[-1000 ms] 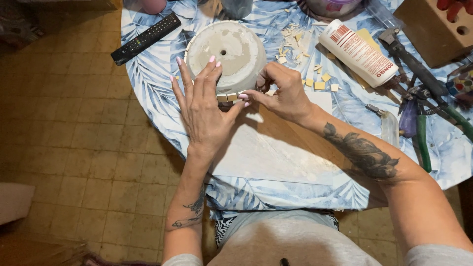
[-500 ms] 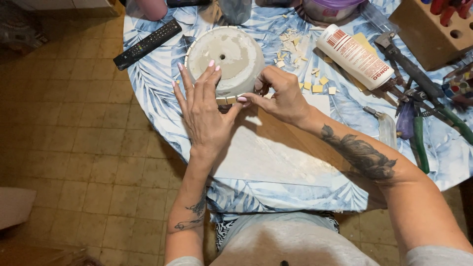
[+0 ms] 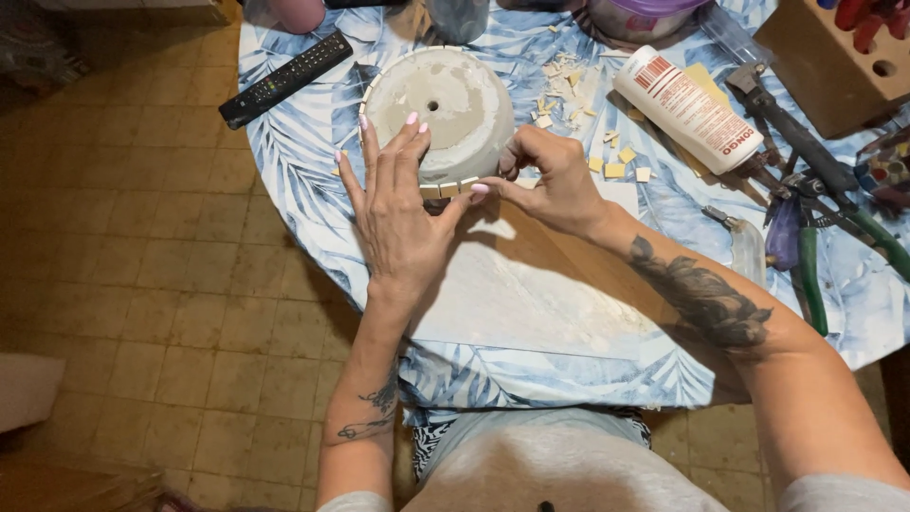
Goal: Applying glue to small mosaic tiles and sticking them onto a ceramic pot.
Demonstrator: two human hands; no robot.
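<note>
An upturned grey concrete pot [image 3: 445, 100] with a small hole in its base stands on the round table [image 3: 303, 161]. A row of small cream tiles [image 3: 445, 189] runs along its lower rim. My left hand [image 3: 398, 213] lies flat against the near left side of the pot, fingers spread upward. My right hand [image 3: 550, 180] presses a cream tile against the rim with thumb and fingertips, right next to my left thumb. Loose cream tile pieces [image 3: 569, 90] lie scattered just behind my right hand.
A black remote [image 3: 284, 78] lies at the table's left edge. A white glue bottle [image 3: 687, 106], pliers and nippers [image 3: 806, 204] and a wooden block [image 3: 839, 57] sit at the right. A white sheet [image 3: 531, 294] covers the near table. Tiled floor is at the left.
Both hands stay on the pot's near rim. My right fingers have shifted slightly along the tile row, and the view has tilted a little.
</note>
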